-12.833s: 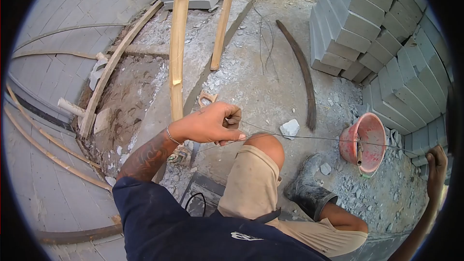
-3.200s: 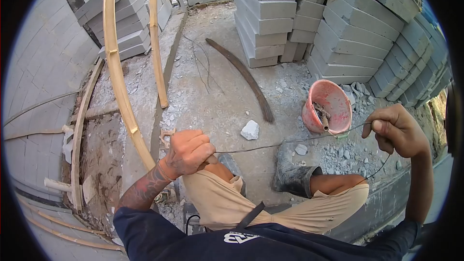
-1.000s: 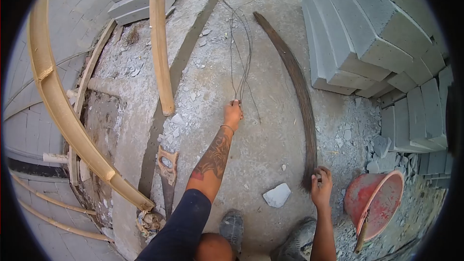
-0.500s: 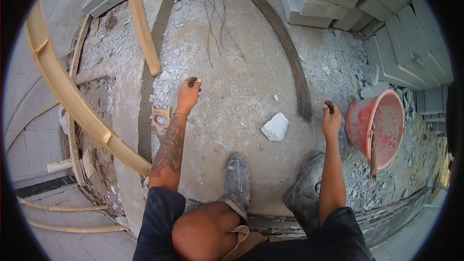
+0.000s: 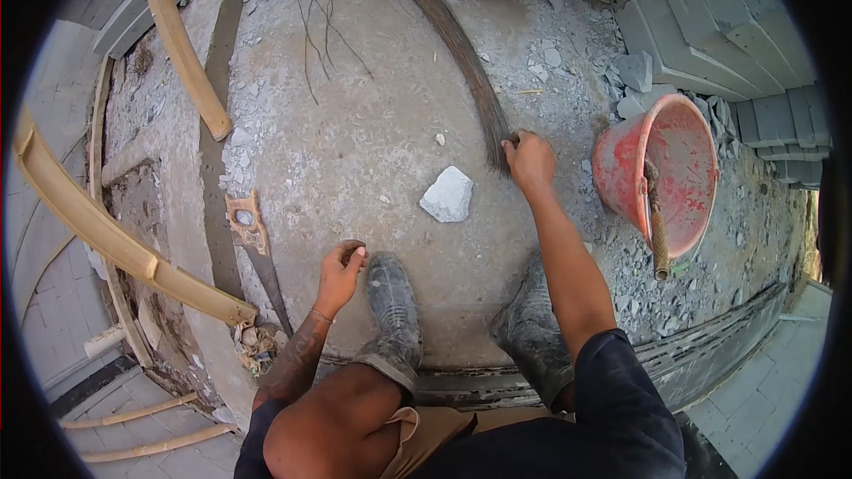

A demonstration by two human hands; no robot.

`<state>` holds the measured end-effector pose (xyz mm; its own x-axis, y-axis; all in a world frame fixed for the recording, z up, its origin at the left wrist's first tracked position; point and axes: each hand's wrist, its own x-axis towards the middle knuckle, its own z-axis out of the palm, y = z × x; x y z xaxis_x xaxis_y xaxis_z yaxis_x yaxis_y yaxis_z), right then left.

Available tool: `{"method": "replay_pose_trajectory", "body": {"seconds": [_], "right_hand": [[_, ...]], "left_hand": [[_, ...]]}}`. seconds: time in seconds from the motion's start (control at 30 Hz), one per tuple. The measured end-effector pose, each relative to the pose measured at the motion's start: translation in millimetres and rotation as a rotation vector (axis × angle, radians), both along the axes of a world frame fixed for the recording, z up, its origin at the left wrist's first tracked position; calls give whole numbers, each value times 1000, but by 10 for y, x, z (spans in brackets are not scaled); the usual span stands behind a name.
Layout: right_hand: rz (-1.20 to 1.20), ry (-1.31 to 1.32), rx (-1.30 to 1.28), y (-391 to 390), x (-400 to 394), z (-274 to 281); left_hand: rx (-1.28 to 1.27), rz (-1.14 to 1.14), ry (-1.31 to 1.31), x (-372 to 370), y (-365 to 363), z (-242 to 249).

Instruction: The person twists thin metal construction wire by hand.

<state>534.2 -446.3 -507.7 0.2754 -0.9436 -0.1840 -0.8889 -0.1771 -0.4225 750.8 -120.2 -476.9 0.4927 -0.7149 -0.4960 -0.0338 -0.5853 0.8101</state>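
A long curved bundle of thin brown wires (image 5: 444, 27) lies on the concrete floor. My right hand (image 5: 531, 161) is at its near end, thumb and fingers pinched on the edge of the strands. How many strands are between the fingers is hidden. My left hand (image 5: 340, 273) is raised just left of my boot (image 5: 392, 297), its fingers curled together. Whatever it may hold is too small to make out. A handsaw (image 5: 248, 223) with a wooden handle lies on the floor to the left of that hand. Between my hands, farther forward, lies a white broken block piece (image 5: 447, 195).
At right a red bucket (image 5: 612, 168) is tilted, with a rusty-handled tool (image 5: 658, 231) leaning out. Grey blocks (image 5: 710, 18) are stacked behind it. Split bamboo lengths (image 5: 115, 231) cross the left side. Loose thin wires (image 5: 315, 18) and rubble (image 5: 550, 58) lie ahead.
My right hand has reached forward and left onto the wire bundle's near end. My left hand has drawn back toward my knee, away from the handsaw. The view has shifted.
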Motion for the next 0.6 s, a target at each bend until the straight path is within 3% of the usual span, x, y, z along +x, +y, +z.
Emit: {"method": "replay_pose_trajectory", "body": {"seconds": [0.1, 0.23, 0.4, 0.6], "right_hand": [[-156, 20, 122, 23, 41, 96], [-155, -16, 164, -44, -33, -24], [46, -154, 257, -266, -205, -285], [75, -374, 351, -336, -283, -362]], "left_hand": [[13, -75, -31, 63, -155, 14], [20, -81, -29, 86, -261, 22], [48, -88, -12, -41, -251, 2], [100, -122, -1, -148, -191, -24]]}}
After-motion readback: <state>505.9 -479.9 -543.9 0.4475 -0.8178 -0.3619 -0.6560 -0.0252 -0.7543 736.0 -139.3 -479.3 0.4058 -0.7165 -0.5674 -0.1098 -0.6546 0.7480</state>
